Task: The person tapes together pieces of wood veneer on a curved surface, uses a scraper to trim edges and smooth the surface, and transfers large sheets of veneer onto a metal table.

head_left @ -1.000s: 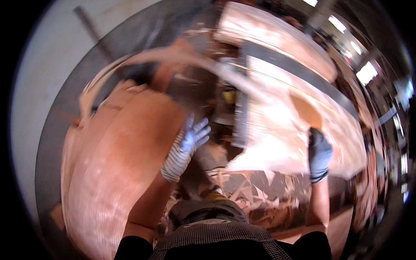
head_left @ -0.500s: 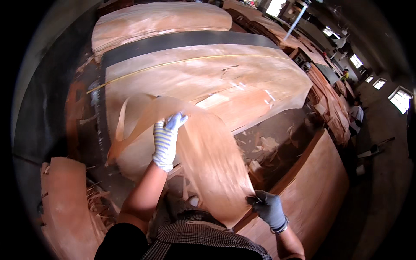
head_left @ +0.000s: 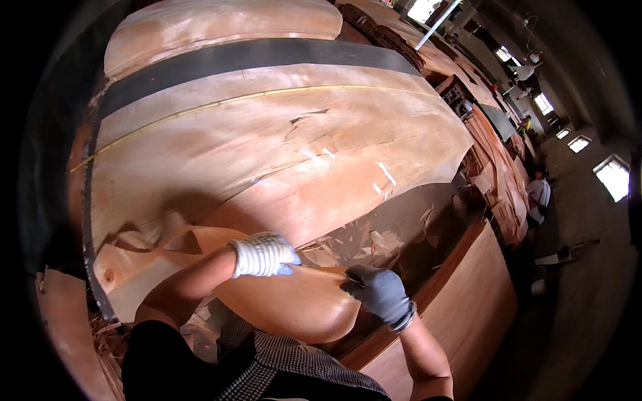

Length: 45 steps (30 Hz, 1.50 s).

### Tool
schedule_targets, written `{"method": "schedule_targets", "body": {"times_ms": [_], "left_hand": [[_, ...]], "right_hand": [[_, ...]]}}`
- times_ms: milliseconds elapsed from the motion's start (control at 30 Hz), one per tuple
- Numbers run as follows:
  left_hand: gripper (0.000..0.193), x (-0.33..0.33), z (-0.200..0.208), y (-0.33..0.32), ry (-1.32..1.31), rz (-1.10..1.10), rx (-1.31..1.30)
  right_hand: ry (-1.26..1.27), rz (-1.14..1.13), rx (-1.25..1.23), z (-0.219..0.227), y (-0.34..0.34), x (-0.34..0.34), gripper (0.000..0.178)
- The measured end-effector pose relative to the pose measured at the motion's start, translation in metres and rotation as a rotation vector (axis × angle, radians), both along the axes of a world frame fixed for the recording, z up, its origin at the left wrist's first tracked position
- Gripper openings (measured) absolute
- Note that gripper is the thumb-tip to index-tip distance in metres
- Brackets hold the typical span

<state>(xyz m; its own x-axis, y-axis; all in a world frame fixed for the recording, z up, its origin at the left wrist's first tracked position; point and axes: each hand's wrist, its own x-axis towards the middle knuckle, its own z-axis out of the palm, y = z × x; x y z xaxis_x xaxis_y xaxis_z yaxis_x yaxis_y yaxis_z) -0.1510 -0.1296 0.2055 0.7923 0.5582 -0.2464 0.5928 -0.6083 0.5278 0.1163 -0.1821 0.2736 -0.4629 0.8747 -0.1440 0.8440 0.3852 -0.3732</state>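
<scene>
Handling the thin wood sheet (head_left: 287,306) seemed the step: left hand (head_left: 266,255) and right hand (head_left: 378,293) gripped its edge, before the checked apron (head_left: 294,361); the next move likely called for even tension.

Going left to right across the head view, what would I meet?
Brown sheet at lower left, striped-gloved left hand, grey-gloved right hand, ragged sheet pile, distant person in white, largest bright window.

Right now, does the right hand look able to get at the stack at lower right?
Probably yes, once it lets go: the right hand grips the curled sheet by its edge, but the stack looks close beside it, and I see nothing blocking its top.
</scene>
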Motion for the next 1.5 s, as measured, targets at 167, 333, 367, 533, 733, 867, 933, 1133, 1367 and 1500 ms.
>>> {"method": "schedule_targets", "body": {"times_ms": [167, 333, 367, 533, 733, 867, 933, 1133, 1367, 1500], "left_hand": [[0.026, -0.022, 0.008, 0.094, -0.202, 0.24, 0.095], [0.019, -0.045, 0.019, 0.172, -0.075, 0.571, 0.029], [0.017, -0.048, 0.013, 0.186, 0.028, 0.599, 0.067], [0.016, -0.05, -0.047, 0.249, 0.238, 0.807, 0.293], [0.03, -0.071, -0.091, 0.305, 0.818, 1.243, -0.121], [0.059, -0.046, -0.118, 0.315, 0.858, 1.753, 0.635], [0.059, 0.022, -0.101, 0.368, 0.578, 1.614, 0.319], [0.049, 0.076, -0.138, 0.385, 0.504, 1.349, 0.087], [0.054, 0.081, -0.16, 0.416, 0.277, 1.51, 0.473], [0.062, 0.085, -0.18, 0.454, 0.191, 1.406, 0.453]], "right_hand": [[0.071, -0.034, -0.538, 0.015, 0.144, 0.084, 0.03], [0.158, -0.155, -0.558, -0.014, 0.276, 0.136, 0.015], [0.097, -0.166, -0.482, -0.017, 0.309, 0.133, 0.015], [-0.131, 0.084, 0.32, -0.071, 0.533, 0.173, 0.014], [-0.054, 0.435, 0.275, -0.161, 0.687, 0.116, 0.017], [-0.001, 0.517, 0.212, -0.188, 0.728, 0.028, 0.019], [0.011, 0.514, 0.228, -0.195, 0.759, 0.011, 0.019], [-0.007, 0.526, 0.29, -0.216, 0.828, -0.022, 0.02], [-0.042, 0.607, 0.296, -0.258, 0.836, -0.065, 0.021], [-0.103, 0.484, 0.312, -0.243, 0.846, -0.066, 0.023]]}}
